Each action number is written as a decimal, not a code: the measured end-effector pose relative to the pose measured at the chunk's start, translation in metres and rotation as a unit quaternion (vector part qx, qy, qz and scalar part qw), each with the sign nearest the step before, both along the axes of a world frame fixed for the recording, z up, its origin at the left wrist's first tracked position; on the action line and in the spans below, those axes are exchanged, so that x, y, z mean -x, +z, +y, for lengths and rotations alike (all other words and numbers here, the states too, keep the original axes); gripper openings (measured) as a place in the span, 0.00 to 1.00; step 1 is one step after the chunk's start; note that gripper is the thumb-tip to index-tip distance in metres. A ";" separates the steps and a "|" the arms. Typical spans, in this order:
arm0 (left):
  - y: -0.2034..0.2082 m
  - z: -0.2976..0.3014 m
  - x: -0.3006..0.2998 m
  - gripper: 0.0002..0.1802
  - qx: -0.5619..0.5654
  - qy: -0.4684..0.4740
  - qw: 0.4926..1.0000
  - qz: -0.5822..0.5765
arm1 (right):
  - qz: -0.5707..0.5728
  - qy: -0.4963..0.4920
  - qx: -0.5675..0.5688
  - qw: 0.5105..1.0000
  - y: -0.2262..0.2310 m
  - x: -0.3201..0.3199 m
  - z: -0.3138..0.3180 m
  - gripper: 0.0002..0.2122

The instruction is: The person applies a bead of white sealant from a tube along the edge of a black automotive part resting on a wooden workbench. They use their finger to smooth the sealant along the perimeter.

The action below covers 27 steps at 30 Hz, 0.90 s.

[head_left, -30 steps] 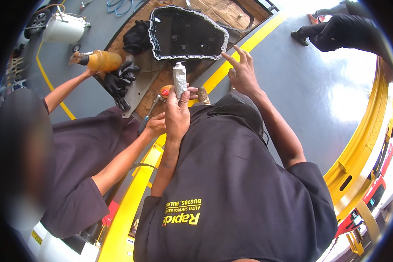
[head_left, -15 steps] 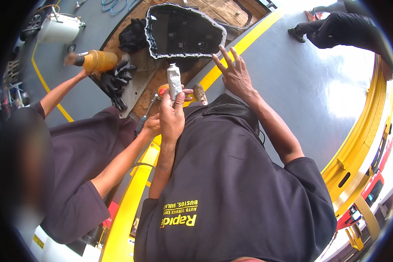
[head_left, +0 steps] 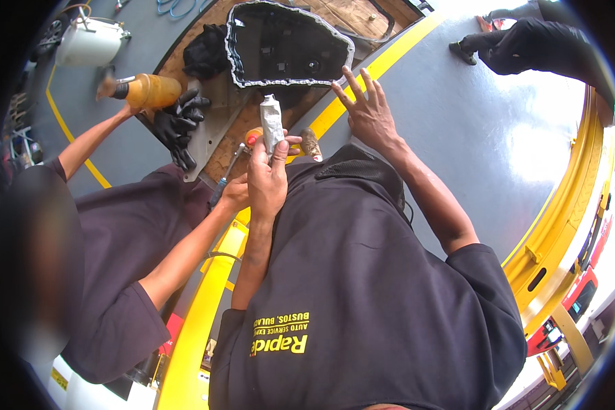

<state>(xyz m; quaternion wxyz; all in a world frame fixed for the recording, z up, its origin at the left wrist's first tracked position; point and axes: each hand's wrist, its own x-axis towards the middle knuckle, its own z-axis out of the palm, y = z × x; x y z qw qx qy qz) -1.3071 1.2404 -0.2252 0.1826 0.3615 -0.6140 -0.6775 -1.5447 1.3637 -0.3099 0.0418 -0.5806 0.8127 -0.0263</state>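
Note:
My left hand is closed around a crumpled silver squeeze tube, its nozzle end pointing away from me. Beyond it lies a black oil pan, open side up, with an uneven grey-white bead along its rim. My right hand is open, fingers spread. Its fingertips reach the pan's near right corner; I cannot tell whether they touch the rim. No object shows in that hand.
At my left, a co-worker holds an amber bottle and a blue-handled tool. Black gloves and a dark cloth lie beside the pan on the wooden surface. A yellow beam runs between us. Another person stands far right.
Both my hands and the tube sit almost where they were, with only a slight shift. The co-worker's bottle and blue-handled tool have moved a little left in view.

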 end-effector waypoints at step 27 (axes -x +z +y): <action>-0.010 0.015 -0.011 0.22 -0.068 0.028 0.997 0.023 | -0.024 -0.030 0.012 0.999 0.005 -0.006 -0.025 0.30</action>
